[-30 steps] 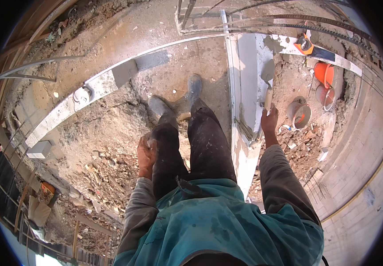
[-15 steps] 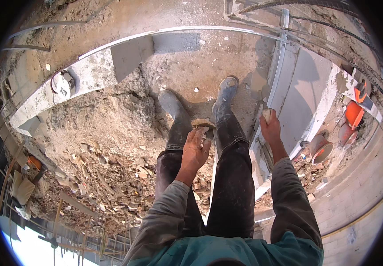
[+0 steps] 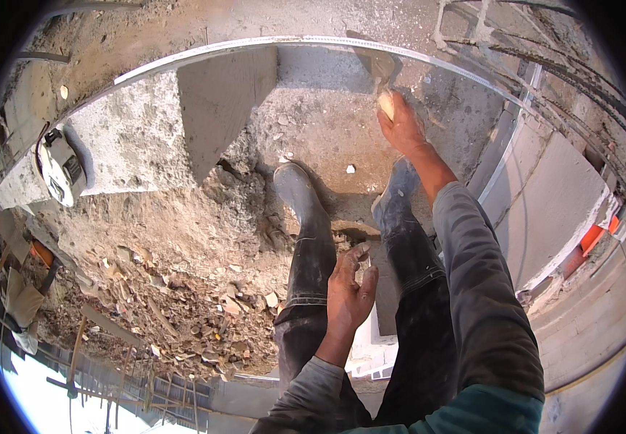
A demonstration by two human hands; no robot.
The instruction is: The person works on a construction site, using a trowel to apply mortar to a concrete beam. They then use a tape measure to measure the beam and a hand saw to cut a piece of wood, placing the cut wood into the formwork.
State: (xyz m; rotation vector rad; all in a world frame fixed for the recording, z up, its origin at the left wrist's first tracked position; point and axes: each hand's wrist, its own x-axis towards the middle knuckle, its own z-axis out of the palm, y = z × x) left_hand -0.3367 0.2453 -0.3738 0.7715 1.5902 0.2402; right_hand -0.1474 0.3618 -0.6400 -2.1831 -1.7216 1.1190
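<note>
My right hand reaches forward, its fingers wrapped round the pale handle of a trowel. The thin blade points away from me, close to a long white perforated strip that bends across the far side. My left hand hangs in front of my left leg, dusty, with fingers half curled and the thumb apart. Nothing shows in it. Below and between the hands are my rubber boots on a dusty ledge.
On the left, a rough white block wall carries a white reel-like tool. Broken rubble covers the lower left. A grey plastered slab stands right, with orange tools beyond it. Steel bars cross the far right.
My right hand has swung forward and left with the trowel, from beside the right slab to the far strip. My left hand has moved nearer me and slightly right. The view has shifted.
</note>
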